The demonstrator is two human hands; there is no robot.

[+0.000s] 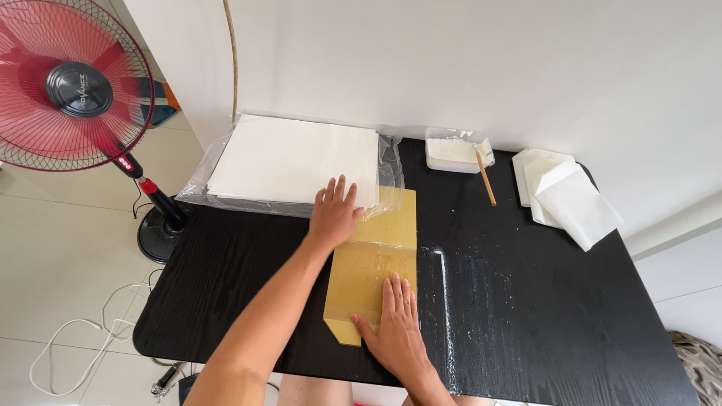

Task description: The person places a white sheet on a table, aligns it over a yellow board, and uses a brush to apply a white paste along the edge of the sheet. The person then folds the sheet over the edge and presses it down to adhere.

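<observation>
Right hand lay spread flat on the yellow board at table centre. Left hand, fingers spread, touched the paper stack at 11 o'clock, probably sliding one sheet. Best kept pressing the board steady.

Single head-worn view looked steeply down and forward across black table toward white wall. Near edge sat close under camera; red fan stood at left frame edge. No second view.
</observation>
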